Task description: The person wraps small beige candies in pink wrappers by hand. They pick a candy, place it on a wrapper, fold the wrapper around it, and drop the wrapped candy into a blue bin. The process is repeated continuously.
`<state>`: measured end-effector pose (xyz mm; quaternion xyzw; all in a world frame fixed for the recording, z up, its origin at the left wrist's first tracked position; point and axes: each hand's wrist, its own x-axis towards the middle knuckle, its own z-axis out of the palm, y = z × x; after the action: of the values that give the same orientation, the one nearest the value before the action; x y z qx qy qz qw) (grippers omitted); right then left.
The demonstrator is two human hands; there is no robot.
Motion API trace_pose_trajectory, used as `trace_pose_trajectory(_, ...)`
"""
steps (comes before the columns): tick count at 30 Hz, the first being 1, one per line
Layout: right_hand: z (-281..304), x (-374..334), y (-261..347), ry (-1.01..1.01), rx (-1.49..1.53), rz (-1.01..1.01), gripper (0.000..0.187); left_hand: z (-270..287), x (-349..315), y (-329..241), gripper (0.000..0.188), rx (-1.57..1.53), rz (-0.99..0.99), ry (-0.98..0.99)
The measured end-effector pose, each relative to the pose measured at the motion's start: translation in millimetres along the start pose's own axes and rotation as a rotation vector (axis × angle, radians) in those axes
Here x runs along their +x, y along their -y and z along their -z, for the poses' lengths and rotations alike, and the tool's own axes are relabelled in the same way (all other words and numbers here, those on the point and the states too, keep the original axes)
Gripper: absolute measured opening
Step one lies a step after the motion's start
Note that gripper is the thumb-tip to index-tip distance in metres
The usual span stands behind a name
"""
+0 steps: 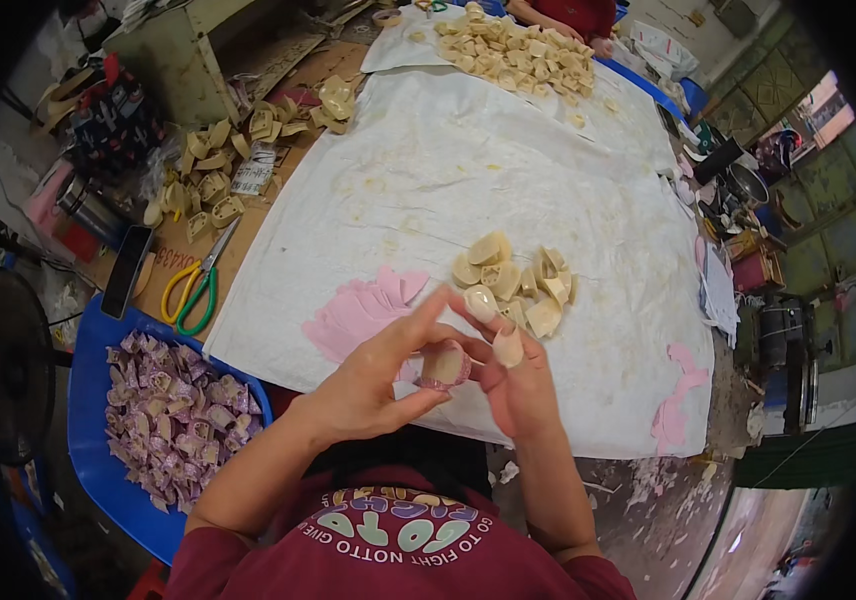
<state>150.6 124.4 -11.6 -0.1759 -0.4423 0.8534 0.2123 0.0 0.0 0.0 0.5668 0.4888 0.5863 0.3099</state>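
Observation:
In front of my body, my left hand [373, 375] is closed around a small, hollow-looking beige piece with a pink-purple covering [443, 366], which resembles a shoe heel. My right hand [523, 385] is beside it, its upper fingers apart and wearing pale finger cots [508, 347]. Its lower fingers reach the piece's right side; whether they press on it I cannot tell. Just beyond my hands lies a small heap of bare beige heel-like pieces [496, 278]. Thin pink cut sheets [363, 312] are fanned out to the left.
A white cloth [368, 220] covers the table. At lower left stands a blue tub [98, 440] full of purple-covered pieces [173, 410]. Scissors [193, 290] and a phone [128, 270] lie on the left. More beige pieces [518, 55] are piled at the far end, near another person [568, 15].

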Motion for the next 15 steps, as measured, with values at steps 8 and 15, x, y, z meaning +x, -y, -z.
trace_pose_trajectory(8,1.4,-5.8,1.9,-0.058,-0.199,-0.063,0.018,12.5,6.7,-18.8,0.079,0.546,-0.155,0.022)
trace_pose_trajectory(15,-12.2,-11.9,-2.9,-0.088,-0.218,0.115,0.016,21.0,6.3,-22.7,0.052,0.643,-0.195,0.046)
